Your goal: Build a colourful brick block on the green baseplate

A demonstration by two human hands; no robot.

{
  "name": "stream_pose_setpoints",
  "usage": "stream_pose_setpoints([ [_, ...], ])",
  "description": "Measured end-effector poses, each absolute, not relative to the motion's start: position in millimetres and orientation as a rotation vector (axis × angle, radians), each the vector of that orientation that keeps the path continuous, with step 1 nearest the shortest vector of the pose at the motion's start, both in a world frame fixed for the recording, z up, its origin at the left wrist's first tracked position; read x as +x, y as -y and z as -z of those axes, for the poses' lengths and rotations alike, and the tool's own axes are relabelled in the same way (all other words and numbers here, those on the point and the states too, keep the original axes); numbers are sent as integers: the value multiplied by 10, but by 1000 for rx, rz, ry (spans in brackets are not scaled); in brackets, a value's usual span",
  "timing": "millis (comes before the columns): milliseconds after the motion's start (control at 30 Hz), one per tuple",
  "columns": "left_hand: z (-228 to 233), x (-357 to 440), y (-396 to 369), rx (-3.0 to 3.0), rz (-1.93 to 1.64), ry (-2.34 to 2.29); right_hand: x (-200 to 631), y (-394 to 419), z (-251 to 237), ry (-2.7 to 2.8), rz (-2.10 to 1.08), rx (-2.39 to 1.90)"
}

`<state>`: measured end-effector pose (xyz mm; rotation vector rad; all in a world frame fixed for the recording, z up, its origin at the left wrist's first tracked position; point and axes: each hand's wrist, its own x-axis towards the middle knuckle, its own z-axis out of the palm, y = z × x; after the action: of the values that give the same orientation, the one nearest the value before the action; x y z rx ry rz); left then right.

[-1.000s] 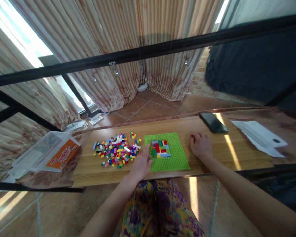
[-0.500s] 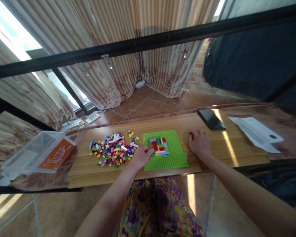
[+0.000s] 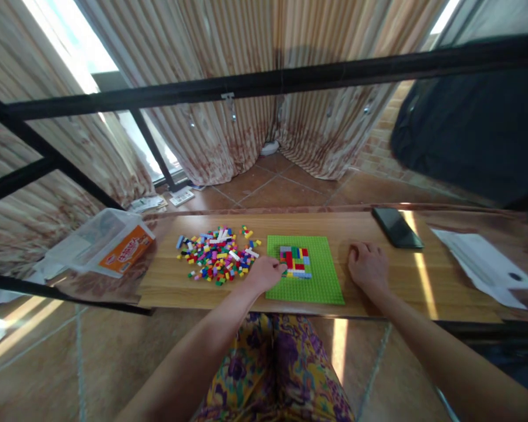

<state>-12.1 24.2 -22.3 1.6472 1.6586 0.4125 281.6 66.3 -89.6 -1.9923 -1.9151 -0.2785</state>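
My left hand (image 3: pixel 266 274) is closed in a pinch at the lower left corner of a flat build of coloured toy bricks (image 3: pixel 299 265). A bit of green shows at its fingertips, a small toy brick mostly covered by the fingers. Red, yellow, blue, grey and white bricks make up the build, which sits on a bright green studded baseplate (image 3: pixel 323 287). To the right of the baseplate, my right hand (image 3: pixel 368 268) rests on the wooden table (image 3: pixel 325 225) with its fingers curled in and nothing visible in them.
Left of the baseplate spreads a pile of loose toy bricks (image 3: pixel 217 255). A clear plastic box (image 3: pixel 110 237) with an orange label stands beyond the table's left end. At the right lie a black phone (image 3: pixel 397 227) and white papers (image 3: pixel 484 264). A dark metal rail (image 3: pixel 264 82) crosses behind.
The camera view has shifted, so the whole scene sits further right. My left hand stays pinched at the build's lower left corner, and my right hand still rests on the table.
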Motion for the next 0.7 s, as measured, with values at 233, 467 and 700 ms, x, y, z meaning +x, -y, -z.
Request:
stream_pose_setpoints([
  [233,320,-156,-126,1452,-548,-1652,2815,-678,906,1912,294,-1987],
  [467,377,-129,-72,1405,-612,-1798,2816,-678,906,1905,303,-1987],
  [700,381,-55,-126,1406,-535,-1946,2804,-678,886,1924,297,-1982],
])
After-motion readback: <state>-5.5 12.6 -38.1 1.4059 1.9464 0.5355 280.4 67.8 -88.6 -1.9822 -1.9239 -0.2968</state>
